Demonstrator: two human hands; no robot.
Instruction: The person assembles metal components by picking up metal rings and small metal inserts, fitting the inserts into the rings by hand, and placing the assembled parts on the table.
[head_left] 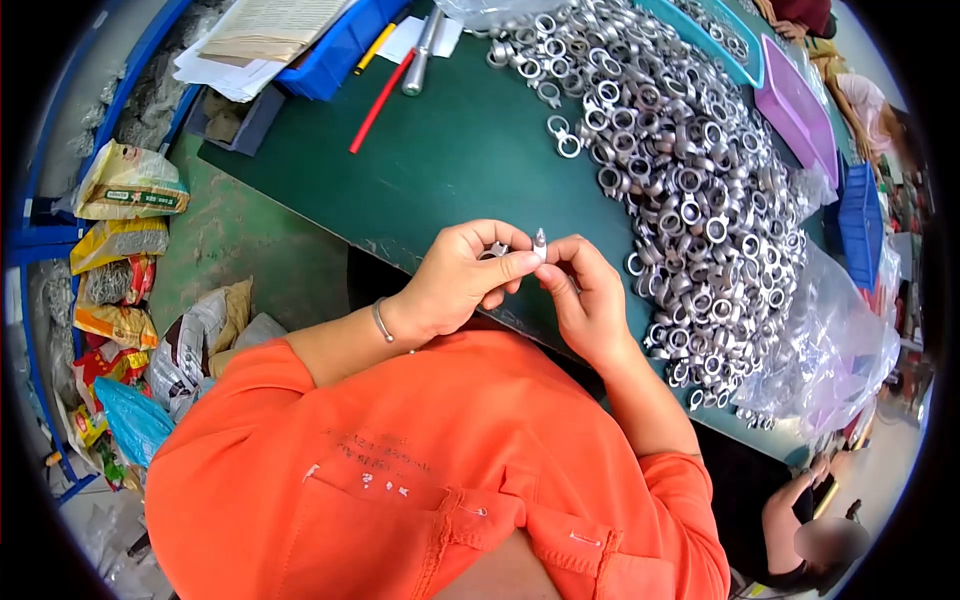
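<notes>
Both hands meet in front of my chest, close to the near edge of the green table. My left hand (pixel 468 270) is closed, with a silver metal ring (pixel 495 250) partly showing between its fingers. Between the fingertips of both hands stands a small silver metal piece (pixel 540 243) with a narrow upper end. My right hand (pixel 588 295) pinches this piece from the other side. Fingers hide whether the piece and the ring are joined. To the right lies a large heap of similar metal rings (pixel 690 180), many with a small lug.
On the green table (pixel 450 160) lie a red stick (pixel 382 102), a metal rod tool (pixel 423 52) and a blue bin (pixel 325 60) with papers. Plastic bags (pixel 820 340) and a purple basket (pixel 797 108) border the heap. Filled sacks (pixel 130 180) stand left. Other people sit at right.
</notes>
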